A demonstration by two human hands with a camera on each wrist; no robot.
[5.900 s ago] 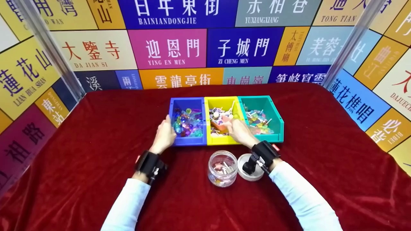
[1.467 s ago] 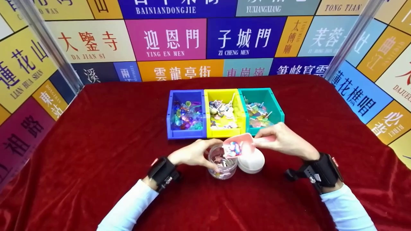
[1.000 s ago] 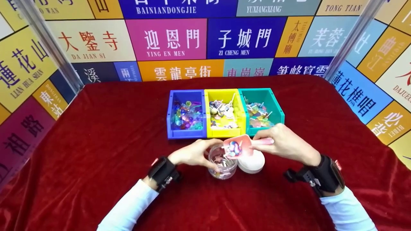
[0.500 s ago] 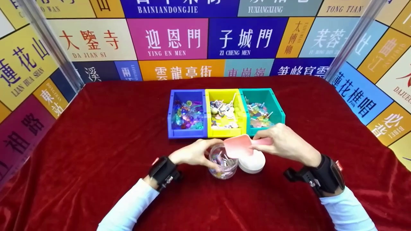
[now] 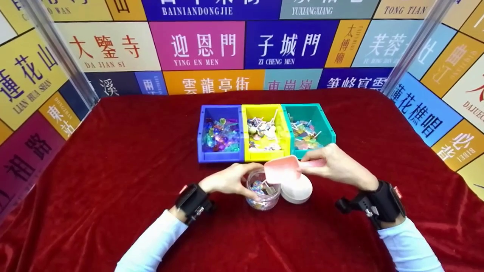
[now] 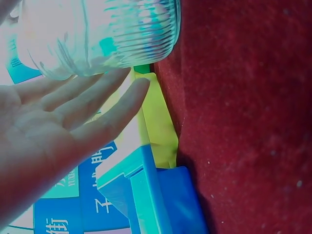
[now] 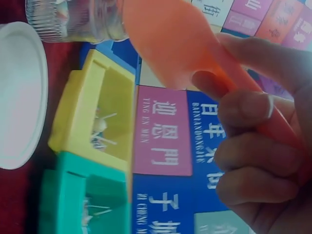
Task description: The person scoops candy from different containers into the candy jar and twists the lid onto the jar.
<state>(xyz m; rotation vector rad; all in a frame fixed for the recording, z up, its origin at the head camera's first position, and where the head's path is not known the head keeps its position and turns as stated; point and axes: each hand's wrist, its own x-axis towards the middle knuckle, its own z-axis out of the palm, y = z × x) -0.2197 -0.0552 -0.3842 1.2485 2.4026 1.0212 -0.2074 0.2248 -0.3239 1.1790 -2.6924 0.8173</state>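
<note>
My left hand (image 5: 227, 181) holds a clear ribbed jar (image 5: 264, 204) between thumb and fingers, the thumb on its near side. In the left wrist view the fingers lie along the side of the jar (image 6: 141, 34). Small colourful charms (image 5: 258, 187), some with white sticks, sit inside it. My right hand (image 5: 334, 166) grips a pink scoop (image 5: 281, 170) by its handle. The scoop is tipped over the jar's right rim, its pale underside facing up. In the right wrist view the fingers curl round the handle of the scoop (image 7: 168, 41).
A round white lid (image 5: 298, 190) lies right beside the jar. Behind stand three joined bins, blue (image 5: 220, 157), yellow (image 5: 266, 156) and green (image 5: 327, 132), each with small charms in it. Red cloth (image 5: 151, 143) covers the table, with printed panels (image 5: 196, 45) around it.
My right hand went from the yellow bin to the jar and turned the scoop over, and the swirled charms dropped in. My left hand left the blue bin and took hold of the jar.
</note>
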